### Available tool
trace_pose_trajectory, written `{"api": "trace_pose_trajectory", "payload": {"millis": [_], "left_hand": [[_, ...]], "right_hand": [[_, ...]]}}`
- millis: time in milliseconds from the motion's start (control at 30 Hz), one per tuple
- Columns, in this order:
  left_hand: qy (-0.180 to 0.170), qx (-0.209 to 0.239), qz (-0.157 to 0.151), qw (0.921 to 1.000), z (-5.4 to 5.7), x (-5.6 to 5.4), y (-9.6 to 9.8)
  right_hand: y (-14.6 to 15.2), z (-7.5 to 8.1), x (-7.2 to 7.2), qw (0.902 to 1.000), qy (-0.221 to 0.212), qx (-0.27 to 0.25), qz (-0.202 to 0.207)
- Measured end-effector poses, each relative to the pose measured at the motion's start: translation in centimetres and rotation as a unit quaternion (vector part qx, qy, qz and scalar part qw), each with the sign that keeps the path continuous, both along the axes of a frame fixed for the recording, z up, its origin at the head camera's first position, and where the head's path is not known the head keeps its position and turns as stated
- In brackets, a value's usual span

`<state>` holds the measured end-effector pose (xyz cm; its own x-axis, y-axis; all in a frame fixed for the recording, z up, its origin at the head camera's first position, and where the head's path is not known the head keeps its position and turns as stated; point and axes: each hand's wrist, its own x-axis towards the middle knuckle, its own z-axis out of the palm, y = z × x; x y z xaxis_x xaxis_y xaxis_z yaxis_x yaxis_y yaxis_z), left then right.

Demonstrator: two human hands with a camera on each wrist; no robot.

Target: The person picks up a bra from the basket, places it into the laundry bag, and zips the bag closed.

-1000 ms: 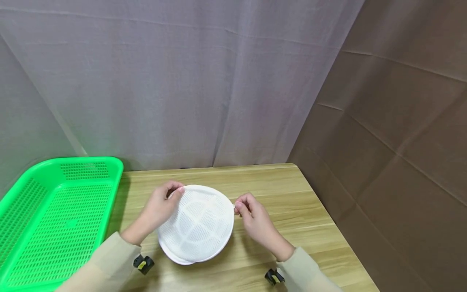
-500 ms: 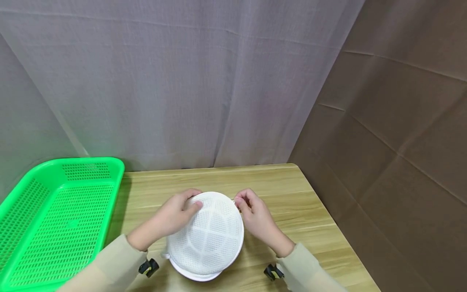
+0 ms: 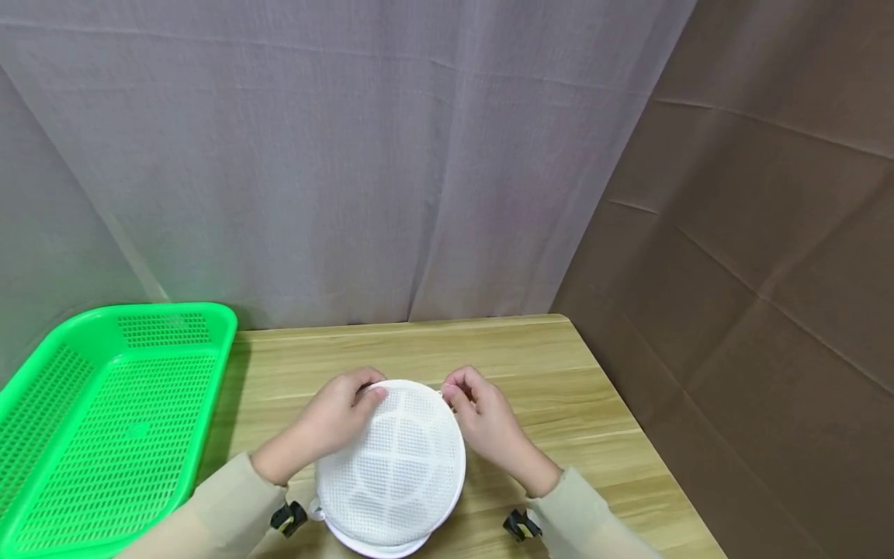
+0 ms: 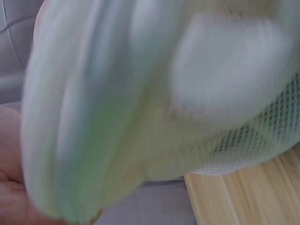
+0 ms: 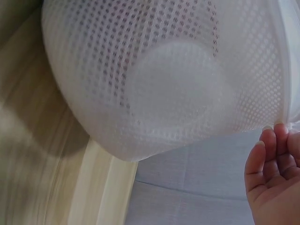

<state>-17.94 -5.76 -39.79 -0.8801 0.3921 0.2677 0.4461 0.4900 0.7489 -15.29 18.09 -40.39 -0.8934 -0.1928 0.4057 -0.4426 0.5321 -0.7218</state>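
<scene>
A round white mesh laundry bag [image 3: 394, 466] is held above the table, its flat face turned up in the head view. My left hand [image 3: 338, 415] grips its upper left rim, thumb on top of the mesh. At the upper right edge, my right hand [image 3: 485, 415] pinches a small white piece, too small to make out. The right wrist view shows the bag's mesh side [image 5: 108, 56] bulging around a pale round panel, with the fingertips [image 5: 269, 136] at its edge. Blurred folds of the bag [image 4: 117, 93] fill most of the left wrist view.
A green plastic basket [image 3: 226, 330] with slotted walls stands on the left. The wooden table [image 3: 524, 349] meets a grey curtain [image 3: 314, 171] behind and a brown cloth wall [image 3: 754, 272] on the right. A black camera mount [image 3: 288, 518] sits at the left wrist.
The laundry bag and my left hand have moved right and nearer to me. The bag's face has turned slightly. My right hand has shifted only a little left, still pinching at the edge.
</scene>
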Motion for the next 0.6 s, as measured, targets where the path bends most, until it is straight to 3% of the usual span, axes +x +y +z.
{"api": "trace_pose_trajectory", "payload": {"millis": [433, 600], "left_hand": [[0.002, 0.004, 0.007, 1.0, -0.76, -0.3, -0.44], [-0.004, 0.007, 0.025, 0.9997, -1.05, -0.54, -0.9]], "right_hand": [[-0.08, -0.62, 0.06, 0.9999, -0.015, 0.0, 0.003], [0.0, -0.9, 0.2, 0.9997, -0.023, -0.001, 0.005]]}}
